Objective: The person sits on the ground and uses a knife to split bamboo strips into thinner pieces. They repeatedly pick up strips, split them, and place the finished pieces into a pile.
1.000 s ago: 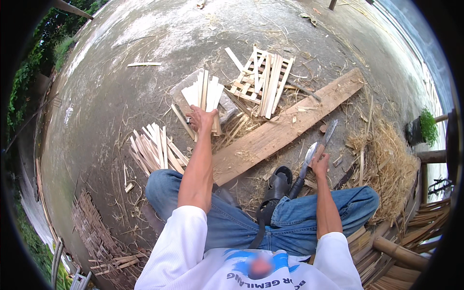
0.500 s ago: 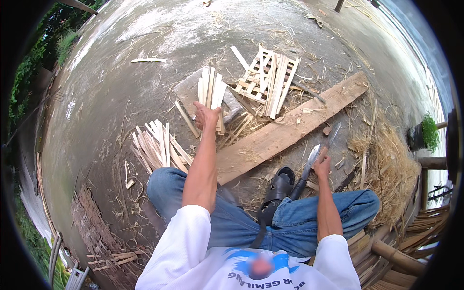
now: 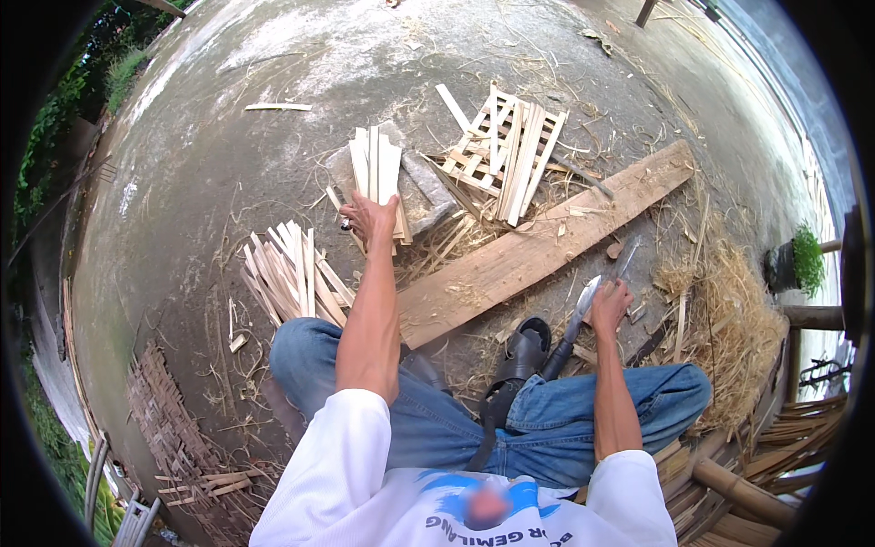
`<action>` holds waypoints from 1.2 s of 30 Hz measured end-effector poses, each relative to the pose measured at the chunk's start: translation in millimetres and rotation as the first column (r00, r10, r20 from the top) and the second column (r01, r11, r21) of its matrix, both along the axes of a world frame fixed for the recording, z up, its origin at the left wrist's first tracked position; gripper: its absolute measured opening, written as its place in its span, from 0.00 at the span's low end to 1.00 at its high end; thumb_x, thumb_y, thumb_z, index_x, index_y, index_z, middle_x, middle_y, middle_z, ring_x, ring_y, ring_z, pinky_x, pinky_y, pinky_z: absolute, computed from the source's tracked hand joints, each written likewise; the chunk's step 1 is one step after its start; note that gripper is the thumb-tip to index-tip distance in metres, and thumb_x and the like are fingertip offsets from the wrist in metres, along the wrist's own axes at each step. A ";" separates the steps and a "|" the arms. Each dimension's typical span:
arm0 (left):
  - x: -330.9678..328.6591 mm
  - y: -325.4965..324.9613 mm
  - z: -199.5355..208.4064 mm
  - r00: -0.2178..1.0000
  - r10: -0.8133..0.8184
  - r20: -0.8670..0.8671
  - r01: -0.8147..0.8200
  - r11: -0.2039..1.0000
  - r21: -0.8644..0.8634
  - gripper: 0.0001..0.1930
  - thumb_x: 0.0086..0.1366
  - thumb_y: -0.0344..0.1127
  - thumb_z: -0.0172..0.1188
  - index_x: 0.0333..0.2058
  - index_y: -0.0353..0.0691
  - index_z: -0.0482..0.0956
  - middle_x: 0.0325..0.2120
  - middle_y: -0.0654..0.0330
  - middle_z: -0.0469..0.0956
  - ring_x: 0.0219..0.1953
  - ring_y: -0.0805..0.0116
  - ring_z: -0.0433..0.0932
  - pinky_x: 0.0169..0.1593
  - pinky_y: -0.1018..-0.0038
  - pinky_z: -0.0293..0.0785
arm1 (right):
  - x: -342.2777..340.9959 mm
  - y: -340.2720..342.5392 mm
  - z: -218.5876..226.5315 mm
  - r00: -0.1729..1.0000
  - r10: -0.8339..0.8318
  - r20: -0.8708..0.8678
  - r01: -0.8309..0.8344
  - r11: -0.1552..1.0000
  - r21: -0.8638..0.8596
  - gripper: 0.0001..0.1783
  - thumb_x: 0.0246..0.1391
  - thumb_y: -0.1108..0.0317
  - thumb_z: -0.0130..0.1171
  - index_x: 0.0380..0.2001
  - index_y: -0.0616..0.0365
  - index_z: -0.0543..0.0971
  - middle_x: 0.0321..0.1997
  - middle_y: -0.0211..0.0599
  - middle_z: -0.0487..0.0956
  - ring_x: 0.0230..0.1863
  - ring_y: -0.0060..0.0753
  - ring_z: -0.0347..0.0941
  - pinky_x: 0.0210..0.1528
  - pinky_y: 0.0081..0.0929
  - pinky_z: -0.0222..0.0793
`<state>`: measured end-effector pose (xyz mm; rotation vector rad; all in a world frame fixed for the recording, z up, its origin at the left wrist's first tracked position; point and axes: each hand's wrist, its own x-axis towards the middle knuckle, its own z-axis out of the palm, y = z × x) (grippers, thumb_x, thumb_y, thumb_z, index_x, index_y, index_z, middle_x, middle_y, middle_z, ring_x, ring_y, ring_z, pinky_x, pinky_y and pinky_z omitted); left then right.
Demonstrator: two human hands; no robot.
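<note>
My left hand (image 3: 369, 219) is closed across the lower end of a bunch of pale, flat bamboo strips (image 3: 375, 164), thumb on its right side and fingers on its left. The strips fan out slightly over a grey stone block (image 3: 427, 187). Close to my right knee, my right hand (image 3: 609, 307) has its fingers curled round the handle end of a knife, whose blade (image 3: 627, 258) points away from me; the handle is mostly hidden. Just left of that hand is a second, broader blade (image 3: 586, 299) with a dark handle (image 3: 559, 359), beside my sandalled foot.
A long wooden plank (image 3: 547, 242) lies diagonally before me. More loose strips (image 3: 296, 269) are heaped by my left knee. Beyond the plank is a woven bamboo lattice (image 3: 478, 164) with strips on it. Shavings (image 3: 738, 319) pile up at right; a tattered woven mat (image 3: 173, 410) lies at left.
My left hand and the bunch of strips have shifted slightly left, and the hand has turned to spread across the bunch. My right hand has turned a little, hiding the knife's handle.
</note>
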<state>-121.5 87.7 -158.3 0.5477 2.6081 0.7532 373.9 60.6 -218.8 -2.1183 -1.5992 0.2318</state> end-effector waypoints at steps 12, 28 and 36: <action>-2.5 -7.7 16.4 1.000 -0.013 0.005 0.013 0.999 -0.039 0.56 0.55 0.68 0.65 0.69 0.34 0.52 0.59 0.39 0.62 0.60 0.42 0.67 0.61 0.48 0.65 | -247.7 73.5 41.2 0.716 0.696 0.054 -0.695 0.705 0.138 0.08 0.57 0.67 0.60 0.39 0.57 0.78 0.36 0.42 0.80 0.40 0.46 0.78 0.48 0.42 0.67; -79.9 -80.6 -122.5 0.985 0.085 -0.147 -0.074 0.994 0.078 0.22 0.61 0.48 0.67 0.42 0.34 0.80 0.37 0.47 0.82 0.40 0.48 0.80 0.48 0.58 0.75 | -217.9 197.1 20.9 0.306 0.023 -0.952 -0.217 0.975 -0.046 0.11 0.62 0.67 0.53 0.44 0.61 0.68 0.38 0.46 0.84 0.38 0.32 0.80 0.41 0.28 0.74; -77.1 -71.8 -127.2 0.995 0.093 0.024 -0.096 0.978 0.188 0.14 0.53 0.37 0.71 0.36 0.37 0.82 0.28 0.54 0.83 0.32 0.59 0.82 0.40 0.66 0.76 | -174.8 207.4 44.3 0.254 -0.065 -0.965 -0.213 0.970 -0.121 0.08 0.66 0.68 0.50 0.45 0.55 0.66 0.42 0.39 0.81 0.36 0.32 0.80 0.35 0.30 0.78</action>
